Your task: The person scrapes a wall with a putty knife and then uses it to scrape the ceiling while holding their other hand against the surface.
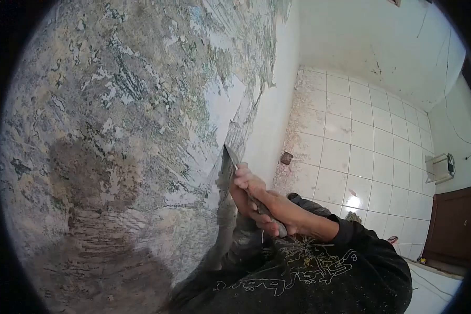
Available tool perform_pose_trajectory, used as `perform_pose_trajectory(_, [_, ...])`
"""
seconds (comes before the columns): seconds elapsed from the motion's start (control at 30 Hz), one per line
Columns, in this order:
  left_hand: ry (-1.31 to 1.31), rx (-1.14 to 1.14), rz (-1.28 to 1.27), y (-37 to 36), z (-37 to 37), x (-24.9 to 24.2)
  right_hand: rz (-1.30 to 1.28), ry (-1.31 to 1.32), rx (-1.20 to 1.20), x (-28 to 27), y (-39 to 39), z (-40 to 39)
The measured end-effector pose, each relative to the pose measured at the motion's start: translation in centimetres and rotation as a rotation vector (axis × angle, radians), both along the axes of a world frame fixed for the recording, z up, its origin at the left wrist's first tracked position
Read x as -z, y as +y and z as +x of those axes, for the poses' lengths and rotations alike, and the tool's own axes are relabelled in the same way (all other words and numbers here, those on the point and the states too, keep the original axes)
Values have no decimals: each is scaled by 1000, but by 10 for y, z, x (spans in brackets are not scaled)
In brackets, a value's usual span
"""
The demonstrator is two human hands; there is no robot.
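A scraper with a thin metal blade (231,155) has its tip against the wall, at the edge of a pale patch of coating. My right hand (255,187), reaching in from a black sleeve on the right, is closed around the scraper close to the blade. My left hand (240,203) sits just below, its fingers wrapped around the handle (278,228), whose end sticks out past them. The wall (141,120) beside the blade is rough and mottled, with grey bare areas, white flakes and scrape marks. Part of the left hand is hidden behind the right.
Darker, damp-looking patches (104,251) cover the lower left of the wall. White floor tiles (350,141) spread to the right, with crumbs of debris along the wall's foot and a small brown block (287,158). A white stool-like object (442,168) stands near a brown door (455,225).
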State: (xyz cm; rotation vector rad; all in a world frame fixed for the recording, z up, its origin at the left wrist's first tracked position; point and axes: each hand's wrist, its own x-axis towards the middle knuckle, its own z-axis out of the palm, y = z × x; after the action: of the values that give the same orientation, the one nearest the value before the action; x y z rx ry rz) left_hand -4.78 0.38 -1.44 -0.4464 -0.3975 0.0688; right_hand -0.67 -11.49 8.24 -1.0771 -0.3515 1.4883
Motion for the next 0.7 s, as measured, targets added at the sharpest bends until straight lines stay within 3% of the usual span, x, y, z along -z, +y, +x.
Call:
perform_pose_trajectory(0.1, [6, 16, -9, 5, 22, 1, -39, 121, 79, -3, 14, 20])
perform_pose_trajectory(0.23, [-15, 15, -7, 1, 11, -3, 78, -30, -35, -31, -2, 12])
perform_pose_trajectory(0.43, [-7, 31, -15, 6, 34, -7, -60, 115, 112, -30, 10, 19])
perform_pose_trajectory(0.57, [-38, 93, -58, -1, 22, -18, 116, 40, 30, -53, -1, 20])
perform_pose_trajectory(0.63, [-641, 171, -8, -2, 58, 15, 104, 47, 1, -52, 1, 24])
perform_pose_trajectory(0.67, [-921, 290, -39, -11, 86, 28, -27, 94, 91, -25, 10, 31])
perform_pose_trajectory(0.7, [-842, 294, -49, -8, 90, 26, -16, 99, 95, -27, 8, 32])
